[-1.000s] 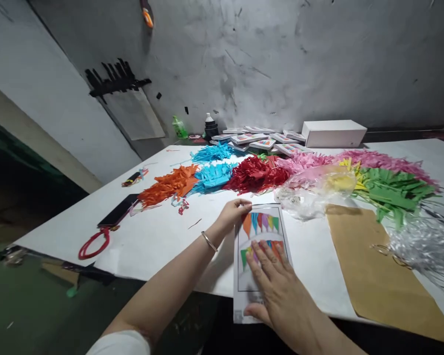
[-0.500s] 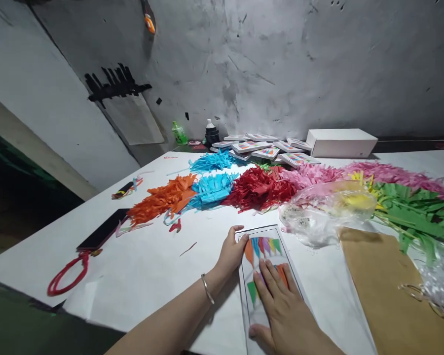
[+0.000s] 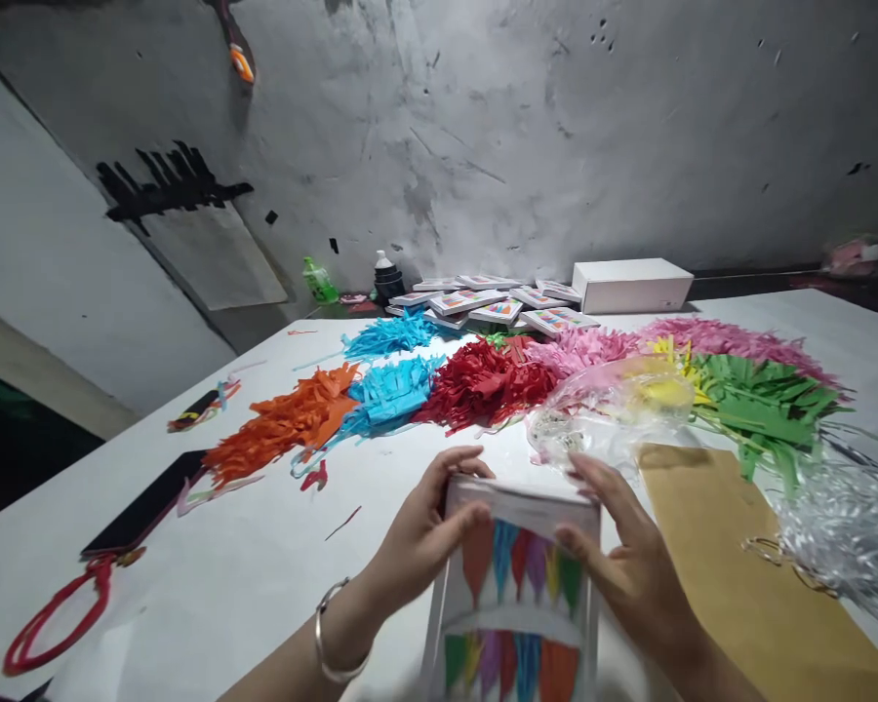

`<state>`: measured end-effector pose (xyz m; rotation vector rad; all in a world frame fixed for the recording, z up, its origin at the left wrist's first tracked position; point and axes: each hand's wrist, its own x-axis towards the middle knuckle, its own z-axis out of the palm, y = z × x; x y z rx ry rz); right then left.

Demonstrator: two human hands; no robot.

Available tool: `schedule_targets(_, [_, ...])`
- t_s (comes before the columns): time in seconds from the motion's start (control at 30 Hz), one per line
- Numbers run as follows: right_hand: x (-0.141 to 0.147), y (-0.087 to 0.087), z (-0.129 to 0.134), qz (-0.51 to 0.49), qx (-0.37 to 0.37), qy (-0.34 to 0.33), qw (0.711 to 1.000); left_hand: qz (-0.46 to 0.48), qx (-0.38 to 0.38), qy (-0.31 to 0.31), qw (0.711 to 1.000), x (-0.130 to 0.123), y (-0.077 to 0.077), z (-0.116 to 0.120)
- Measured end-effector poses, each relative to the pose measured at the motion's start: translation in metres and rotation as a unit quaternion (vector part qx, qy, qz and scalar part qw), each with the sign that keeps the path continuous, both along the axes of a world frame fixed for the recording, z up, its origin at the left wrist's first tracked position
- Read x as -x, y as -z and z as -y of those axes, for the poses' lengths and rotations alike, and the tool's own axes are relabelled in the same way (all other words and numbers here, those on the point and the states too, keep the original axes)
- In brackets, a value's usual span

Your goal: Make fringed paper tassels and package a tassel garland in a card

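A flat white box [image 3: 516, 624] printed with two rows of coloured tassels is tipped up near the table's front edge, slightly blurred. My left hand [image 3: 428, 522] grips its upper left corner, thumb on the printed face and fingers behind. At the upper right corner is my right hand [image 3: 629, 546], its thumb on the face and its fingers around the side edge. Beyond the box lie piles of orange [image 3: 285, 419], blue [image 3: 395, 390], red [image 3: 487, 385] and pink paper fringe [image 3: 589, 351].
Several similar flat boxes [image 3: 475, 300] are heaped at the back beside a white carton [image 3: 633, 285]. To the right lie clear plastic bags [image 3: 615, 400], green fringe [image 3: 768, 400], brown paper [image 3: 746, 546] and silvery strands [image 3: 849, 526]. A phone [image 3: 146, 502] with a red cord lies left.
The box has been lifted from lying flat to tilted, its printed face toward me. My right hand has moved from flat on the face to the right edge. The view has shifted right.
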<state>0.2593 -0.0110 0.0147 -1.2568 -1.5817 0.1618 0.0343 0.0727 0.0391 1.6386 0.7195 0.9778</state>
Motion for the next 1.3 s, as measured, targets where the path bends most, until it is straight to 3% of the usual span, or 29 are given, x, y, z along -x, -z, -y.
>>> schedule_targets(0.1, [-0.001,-0.008,0.018,-0.058,-0.031,-0.024,0.998,-0.009,-0.056,0.063,0.996,-0.004,-0.034,0.023])
schedule_targets(0.17, [0.007,-0.002,0.033,-0.079,-0.067,0.024,0.994,-0.045,-0.044,0.062,0.996,-0.007,-0.048,0.032])
schedule_targets(0.27, [0.023,0.014,0.05,-0.094,-0.082,0.083,0.989,-0.127,-0.017,0.092,0.988,-0.008,-0.058,0.034])
schedule_targets(0.43, [0.034,0.04,0.058,-0.081,-0.089,0.021,0.992,-0.236,-0.041,0.185,0.953,-0.014,-0.065,0.021])
schedule_targets(0.57, [0.038,0.061,0.057,-0.054,-0.06,0.022,0.996,-0.306,-0.054,0.24,0.92,-0.028,-0.055,-0.001])
schedule_targets(0.67, [0.035,0.073,0.055,0.006,0.003,-0.015,1.0,-0.359,-0.05,0.306,0.88,-0.037,-0.028,-0.031])
schedule_targets(0.77, [0.013,0.075,0.058,0.029,0.049,-0.023,0.998,-0.376,-0.022,0.342,0.861,-0.041,0.003,-0.062])
schedule_targets(0.83, [-0.014,0.07,0.066,0.022,0.06,0.02,0.998,-0.382,-0.024,0.342,0.858,-0.043,0.017,-0.073])
schedule_targets(0.9, [-0.046,0.066,0.08,0.028,0.043,0.101,0.994,-0.383,-0.066,0.314,0.866,-0.046,0.02,-0.072])
schedule_targets(1.03, [-0.1,0.069,0.12,0.14,-0.007,0.234,0.962,-0.35,-0.163,0.228,0.894,-0.063,0.005,-0.041])
schedule_targets(1.1, [-0.112,0.079,0.139,0.221,-0.023,0.268,0.938,-0.352,-0.086,0.267,0.893,-0.079,-0.001,-0.019])
schedule_targets(1.17, [-0.115,0.09,0.15,0.311,-0.019,0.257,0.915,-0.35,0.06,0.331,0.874,-0.099,0.003,0.003])
schedule_targets(1.23, [-0.112,0.101,0.155,0.391,-0.012,0.209,0.896,-0.316,0.213,0.381,0.843,-0.122,0.017,0.023])
schedule_targets(1.3, [-0.107,0.109,0.154,0.42,-0.018,0.17,0.891,-0.259,0.334,0.375,0.825,-0.144,0.036,0.041])
